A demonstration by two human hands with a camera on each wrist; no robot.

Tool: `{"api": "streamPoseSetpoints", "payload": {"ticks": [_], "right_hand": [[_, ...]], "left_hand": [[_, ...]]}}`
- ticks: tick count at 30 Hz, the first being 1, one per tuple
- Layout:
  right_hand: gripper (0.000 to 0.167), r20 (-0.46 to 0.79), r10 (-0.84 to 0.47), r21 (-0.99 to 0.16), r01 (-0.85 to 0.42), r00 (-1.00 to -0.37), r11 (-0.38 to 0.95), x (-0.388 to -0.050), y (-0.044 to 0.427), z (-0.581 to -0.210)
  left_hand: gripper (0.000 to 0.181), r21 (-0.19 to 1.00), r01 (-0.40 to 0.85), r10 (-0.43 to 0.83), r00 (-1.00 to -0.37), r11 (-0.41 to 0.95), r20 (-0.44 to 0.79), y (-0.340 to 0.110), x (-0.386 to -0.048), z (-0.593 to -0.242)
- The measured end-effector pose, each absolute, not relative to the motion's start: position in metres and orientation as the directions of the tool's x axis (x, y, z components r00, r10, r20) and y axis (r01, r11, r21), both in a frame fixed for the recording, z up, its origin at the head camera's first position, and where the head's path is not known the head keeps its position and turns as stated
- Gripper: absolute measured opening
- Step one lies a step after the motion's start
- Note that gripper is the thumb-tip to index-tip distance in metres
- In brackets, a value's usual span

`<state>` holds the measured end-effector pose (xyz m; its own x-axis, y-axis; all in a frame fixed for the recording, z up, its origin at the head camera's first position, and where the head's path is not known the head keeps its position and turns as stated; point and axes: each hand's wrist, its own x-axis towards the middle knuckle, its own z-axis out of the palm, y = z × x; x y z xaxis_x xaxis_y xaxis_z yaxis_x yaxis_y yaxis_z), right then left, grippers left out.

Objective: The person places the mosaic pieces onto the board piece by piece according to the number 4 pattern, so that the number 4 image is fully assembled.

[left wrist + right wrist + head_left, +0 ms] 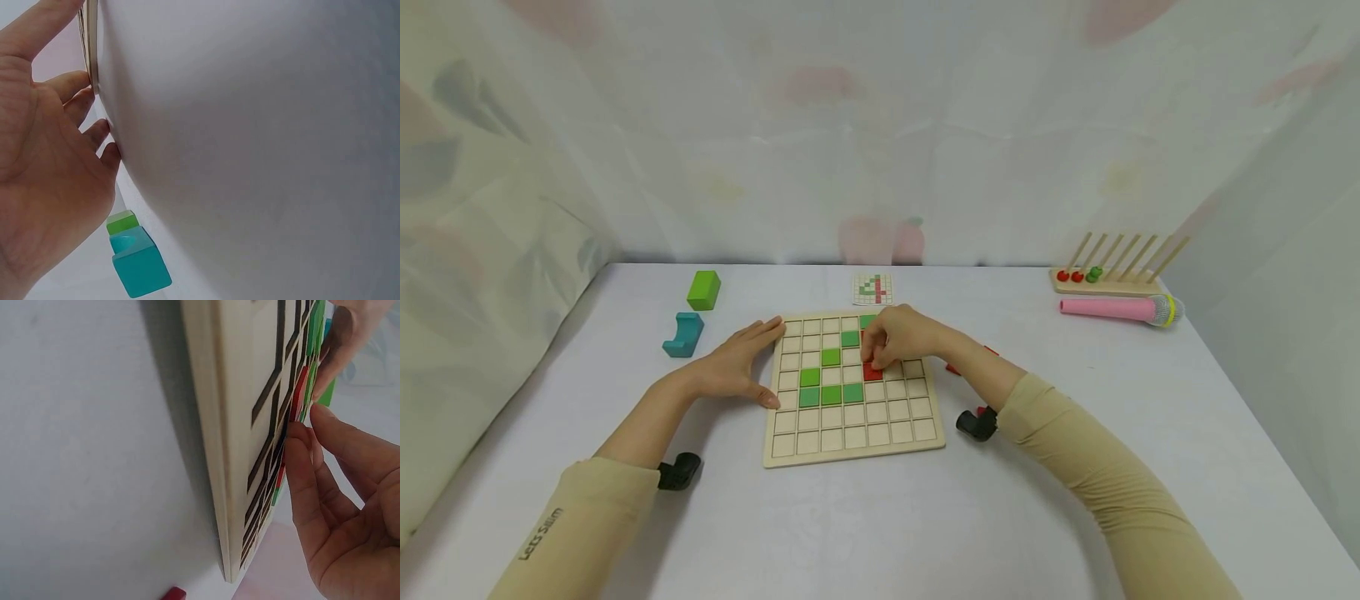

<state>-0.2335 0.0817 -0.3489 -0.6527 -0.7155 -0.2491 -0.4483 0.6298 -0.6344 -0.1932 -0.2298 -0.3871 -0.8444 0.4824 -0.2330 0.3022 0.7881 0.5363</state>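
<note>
A wooden grid board (857,457) lies flat on the table, with green tiles (831,357) and red tiles (872,374) in some of its squares. My left hand (730,364) is spread at the board's left side, thumb and fingertips touching its edge; the left wrist view shows the same hand (56,150) against the rim. Over the upper right of the grid, my right hand (898,333) bends its fingers down and pinches at a red tile. In the right wrist view, that hand's (340,494) fingertips meet the grid beside a red tile (299,394); they partly hide the squares there.
A small pattern card (872,289) lies behind the board. At the left are a green block (703,290) and a teal notched block (684,335). A peg rack (1108,283) with beads and a pink microphone (1108,309) sit far right. Loose red pieces (991,351) lie by the right forearm.
</note>
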Motion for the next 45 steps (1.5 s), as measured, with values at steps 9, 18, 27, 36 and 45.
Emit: {"api": "streamPoseSetpoints", "payload": {"ticks": [9,18,27,36,45], "right_hand": [[0.012,-0.242,-0.690,-0.630,-0.430,-0.683,0.647,-0.239,0.099,-0.343],[0.015,-0.259,-0.641,-0.655,-0.357,-0.722,0.666,-0.248,0.134,-0.343],[0.014,-0.288,-0.601,-0.620,-0.334,-0.746,0.711,-0.251,0.164,-0.347],[0.019,-0.363,-0.606,-0.609,-0.311,-0.708,0.729,-0.252,0.183,-0.352],[0.032,-0.434,-0.639,-0.676,-0.239,-0.635,0.696,-0.253,0.194,-0.356]], "left_hand": [[0.127,0.537,0.298,0.480,-0.845,0.789,-0.237,-0.229,-0.193,-0.386],[0.126,0.535,0.294,0.476,-0.846,0.792,-0.240,-0.228,-0.193,-0.385],[0.127,0.535,0.292,0.475,-0.846,0.793,-0.241,-0.230,-0.192,-0.385],[0.128,0.531,0.295,0.474,-0.847,0.795,-0.239,-0.233,-0.191,-0.385],[0.129,0.533,0.296,0.476,-0.847,0.792,-0.237,-0.233,-0.192,-0.388]]}}
